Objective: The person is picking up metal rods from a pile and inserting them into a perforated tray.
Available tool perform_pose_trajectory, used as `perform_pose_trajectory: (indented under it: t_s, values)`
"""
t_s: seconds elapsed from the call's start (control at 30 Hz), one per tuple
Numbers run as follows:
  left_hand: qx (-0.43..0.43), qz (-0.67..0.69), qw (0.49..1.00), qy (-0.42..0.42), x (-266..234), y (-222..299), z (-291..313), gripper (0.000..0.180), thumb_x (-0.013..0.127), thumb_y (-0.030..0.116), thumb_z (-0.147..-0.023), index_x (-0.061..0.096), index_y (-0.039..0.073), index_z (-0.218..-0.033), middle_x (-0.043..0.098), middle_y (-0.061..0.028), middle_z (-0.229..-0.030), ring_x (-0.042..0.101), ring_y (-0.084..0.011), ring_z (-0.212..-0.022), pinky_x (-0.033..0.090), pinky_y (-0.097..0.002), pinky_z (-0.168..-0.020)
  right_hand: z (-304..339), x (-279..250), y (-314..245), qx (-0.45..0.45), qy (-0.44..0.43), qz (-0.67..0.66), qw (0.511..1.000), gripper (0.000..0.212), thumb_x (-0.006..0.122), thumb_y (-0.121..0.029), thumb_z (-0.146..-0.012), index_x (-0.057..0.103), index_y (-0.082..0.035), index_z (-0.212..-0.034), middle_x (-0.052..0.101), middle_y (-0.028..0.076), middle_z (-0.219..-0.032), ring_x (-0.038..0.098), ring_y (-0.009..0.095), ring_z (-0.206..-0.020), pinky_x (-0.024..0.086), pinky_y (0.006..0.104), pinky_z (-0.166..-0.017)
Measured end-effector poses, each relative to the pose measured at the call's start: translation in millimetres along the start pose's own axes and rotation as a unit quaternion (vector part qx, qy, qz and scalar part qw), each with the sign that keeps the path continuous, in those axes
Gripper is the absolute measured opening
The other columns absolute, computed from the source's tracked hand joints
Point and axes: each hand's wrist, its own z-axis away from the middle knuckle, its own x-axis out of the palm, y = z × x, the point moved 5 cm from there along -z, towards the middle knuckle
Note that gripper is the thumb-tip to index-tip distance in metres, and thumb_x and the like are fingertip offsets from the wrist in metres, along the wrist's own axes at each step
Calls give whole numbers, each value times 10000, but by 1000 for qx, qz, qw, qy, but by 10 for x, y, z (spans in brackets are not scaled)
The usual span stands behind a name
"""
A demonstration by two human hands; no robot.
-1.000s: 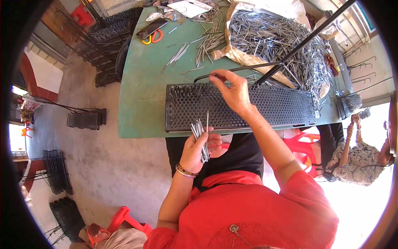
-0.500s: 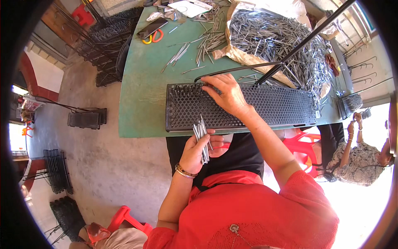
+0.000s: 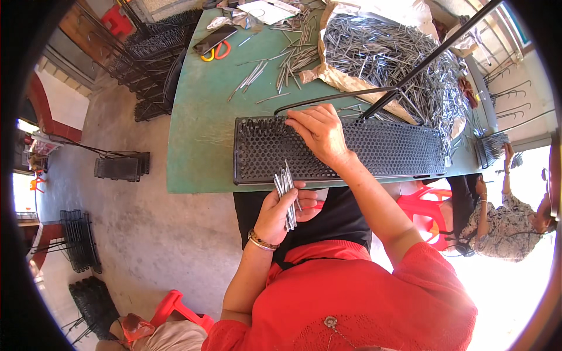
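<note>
My left hand [image 3: 274, 213] is closed around a bundle of thin silvery metal rods [image 3: 285, 196], which fan upward past the thumb. In front of it, along the near edge of the green table, lies a long black rack [image 3: 374, 149] full of small round holes. Dark rod ends stand up in the holes of its far left corner. My right hand [image 3: 319, 128] is over that corner, thumb and fingertips pinched together at the holes. Whatever is between those fingertips is hidden. A black metal handle rod [image 3: 333, 95] rises from the rack toward the upper right.
A large heap of metal rods [image 3: 380, 52] rests on torn brown paper [image 3: 328, 76] behind the rack. Loose rods [image 3: 249, 81], scissors with orange and yellow handles [image 3: 222, 50] and a dark phone [image 3: 215, 40] lie on the green table [image 3: 199, 128]. At the right, another person [image 3: 506, 228] works beside a rack.
My right hand has shifted slightly and its fingers have drawn closer together at the rack. My left hand stays nearly still. At the right, the other person's arms have moved.
</note>
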Motion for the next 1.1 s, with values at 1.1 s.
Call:
perform_pose_trajectory:
  t_s: [1.1]
  values:
    - [21,-25,999,-16,107,158,26,285,432,160,-967,462,-10,-1193,622,-191,-1045,649,-240,-906,564,-375,-752,140,-84,-87,223,-157,-222,936,211,689,-179,-831,671,26,-877,630,69,-748,544,109,-637,438,260,-568]
